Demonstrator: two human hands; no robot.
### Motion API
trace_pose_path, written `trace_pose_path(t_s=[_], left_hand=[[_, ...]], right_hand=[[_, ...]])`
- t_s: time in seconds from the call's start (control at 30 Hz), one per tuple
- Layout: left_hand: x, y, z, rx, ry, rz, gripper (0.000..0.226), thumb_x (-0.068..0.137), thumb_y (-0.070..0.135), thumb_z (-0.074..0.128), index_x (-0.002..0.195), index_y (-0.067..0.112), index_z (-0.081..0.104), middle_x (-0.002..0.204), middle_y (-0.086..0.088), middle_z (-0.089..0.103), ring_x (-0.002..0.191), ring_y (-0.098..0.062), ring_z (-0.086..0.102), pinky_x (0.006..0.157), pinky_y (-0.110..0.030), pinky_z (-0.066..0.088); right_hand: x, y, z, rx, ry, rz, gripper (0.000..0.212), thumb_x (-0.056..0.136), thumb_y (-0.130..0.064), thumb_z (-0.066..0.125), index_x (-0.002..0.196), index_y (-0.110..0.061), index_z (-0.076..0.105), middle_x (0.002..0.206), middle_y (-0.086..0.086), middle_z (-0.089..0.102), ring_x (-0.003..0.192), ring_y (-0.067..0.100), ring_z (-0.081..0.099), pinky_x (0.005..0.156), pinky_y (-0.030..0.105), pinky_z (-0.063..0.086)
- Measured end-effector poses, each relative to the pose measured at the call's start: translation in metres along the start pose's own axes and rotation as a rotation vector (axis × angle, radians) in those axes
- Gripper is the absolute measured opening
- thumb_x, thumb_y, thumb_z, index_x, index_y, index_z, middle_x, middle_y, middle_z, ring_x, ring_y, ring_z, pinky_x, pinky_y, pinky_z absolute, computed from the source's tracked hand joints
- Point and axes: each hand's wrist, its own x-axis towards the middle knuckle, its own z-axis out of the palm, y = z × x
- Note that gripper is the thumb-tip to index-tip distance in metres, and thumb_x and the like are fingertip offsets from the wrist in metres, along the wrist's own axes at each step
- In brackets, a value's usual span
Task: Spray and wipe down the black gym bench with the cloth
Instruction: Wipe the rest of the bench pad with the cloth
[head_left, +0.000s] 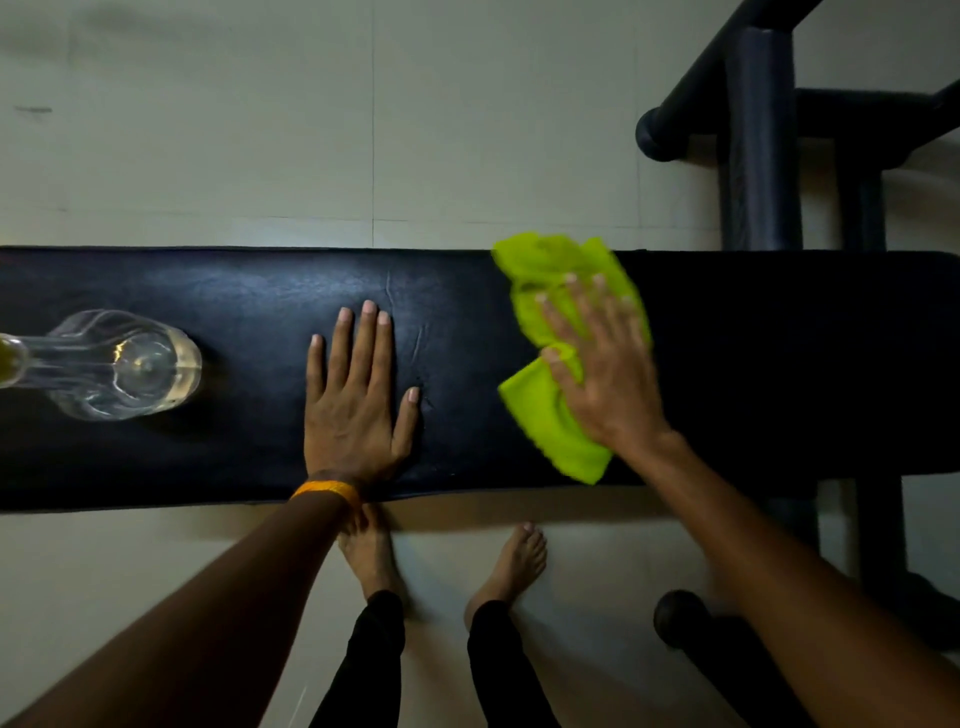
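The black padded gym bench (234, 452) runs across the view from left to right. A bright green cloth (550, 421) lies bunched on its right half. My right hand (597, 364) presses flat on the cloth with straight, spread fingers. My left hand (353, 400) rests flat on the bare pad near the middle, fingers straight, an orange band at the wrist. A clear spray bottle (119, 366) stands on the bench at the left, seen from above; its head is cut off by the frame edge.
The bench's dark metal frame and padded roller (758, 135) rise at the upper right. A dark frame foot with a round end cap (680, 618) sits on the pale tiled floor at lower right. My bare feet (511, 564) stand close to the bench's near edge.
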Motion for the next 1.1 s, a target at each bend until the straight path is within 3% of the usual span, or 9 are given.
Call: trace_pose_path(t_s=[0.13, 0.23, 0.33, 0.43, 0.53, 0.67, 0.77, 0.97, 1.1], left_hand=[[0.000, 0.001, -0.002, 0.009, -0.003, -0.019, 0.078, 0.097, 0.046, 0.030, 0.161, 0.004, 0.015, 0.170, -0.013, 0.009, 0.158, -0.029, 0.004, 0.127, -0.054, 0.008], [-0.001, 0.002, -0.003, 0.003, 0.003, -0.013, 0.077, 0.098, 0.046, 0.028, 0.161, 0.004, 0.015, 0.170, -0.012, 0.009, 0.158, -0.029, 0.004, 0.127, -0.054, 0.008], [-0.002, 0.002, -0.002, -0.010, 0.009, -0.011, 0.077, 0.098, 0.047, 0.027, 0.161, 0.005, 0.014, 0.170, -0.012, 0.009, 0.158, -0.028, 0.003, 0.127, -0.053, 0.006], [-0.003, 0.005, -0.003, -0.007, 0.016, -0.022, 0.076, 0.099, 0.047, 0.027, 0.161, 0.005, 0.014, 0.170, -0.013, 0.009, 0.158, -0.028, 0.003, 0.128, -0.052, 0.004], [-0.002, 0.008, -0.005, 0.002, -0.001, -0.032, 0.076, 0.099, 0.046, 0.026, 0.160, 0.003, 0.013, 0.170, -0.015, 0.008, 0.158, -0.030, 0.003, 0.127, -0.053, 0.004], [-0.002, 0.020, -0.008, -0.041, 0.005, -0.027, 0.075, 0.098, 0.043, 0.027, 0.159, 0.001, 0.018, 0.168, -0.019, 0.013, 0.157, -0.033, 0.007, 0.127, -0.056, 0.006], [0.001, 0.056, -0.008, -0.127, 0.051, 0.085, 0.073, 0.099, 0.043, 0.033, 0.159, 0.003, 0.023, 0.168, -0.017, 0.019, 0.157, -0.031, 0.013, 0.127, -0.055, 0.007], [0.037, 0.117, 0.008, -0.131, 0.019, 0.148, 0.072, 0.101, 0.047, 0.033, 0.160, 0.007, 0.022, 0.169, -0.012, 0.016, 0.157, -0.029, 0.010, 0.126, -0.056, 0.010], [0.040, 0.121, 0.016, -0.036, 0.010, 0.151, 0.072, 0.102, 0.048, 0.033, 0.161, 0.010, 0.018, 0.170, -0.010, 0.012, 0.158, -0.027, 0.006, 0.127, -0.055, 0.007]], right_hand=[[-0.011, -0.030, 0.005, -0.008, 0.125, 0.612, 0.061, 0.103, -0.056, 0.030, 0.159, -0.031, 0.028, 0.169, 0.005, 0.017, 0.156, 0.034, 0.010, 0.124, 0.058, 0.011], [-0.018, -0.053, 0.008, -0.041, 0.008, 0.325, 0.061, 0.103, -0.056, 0.029, 0.160, -0.033, 0.023, 0.169, 0.003, 0.014, 0.156, 0.035, 0.008, 0.125, 0.056, 0.006], [-0.030, 0.015, -0.006, -0.055, -0.035, 0.023, 0.056, 0.105, -0.052, 0.030, 0.158, -0.034, 0.027, 0.169, 0.001, 0.019, 0.156, 0.031, 0.012, 0.125, 0.054, 0.014], [-0.045, 0.068, -0.016, -0.052, 0.048, 0.377, 0.056, 0.105, -0.050, 0.028, 0.158, -0.030, 0.029, 0.168, 0.004, 0.021, 0.156, 0.032, 0.013, 0.124, 0.055, 0.016], [-0.045, 0.039, -0.011, -0.052, 0.130, 0.626, 0.061, 0.105, -0.052, 0.029, 0.158, -0.022, 0.031, 0.167, 0.008, 0.023, 0.155, 0.034, 0.016, 0.123, 0.058, 0.016], [-0.053, -0.013, -0.001, -0.072, 0.033, 0.358, 0.067, 0.104, -0.052, 0.029, 0.160, -0.014, 0.025, 0.167, 0.013, 0.019, 0.156, 0.033, 0.014, 0.127, 0.052, 0.007], [-0.063, 0.011, -0.006, -0.080, 0.007, 0.209, 0.066, 0.105, -0.050, 0.029, 0.160, -0.014, 0.024, 0.168, 0.012, 0.019, 0.156, 0.030, 0.014, 0.127, 0.049, 0.011], [-0.057, 0.066, -0.019, -0.073, 0.097, 0.537, 0.068, 0.105, -0.051, 0.023, 0.152, -0.004, 0.038, 0.165, 0.019, 0.024, 0.154, 0.035, 0.019, 0.123, 0.057, 0.018], [-0.057, 0.023, -0.010, -0.052, 0.106, 0.395, 0.078, 0.098, -0.061, 0.038, 0.139, 0.004, 0.047, 0.162, 0.028, 0.022, 0.153, 0.042, 0.018, 0.125, 0.058, 0.009]])
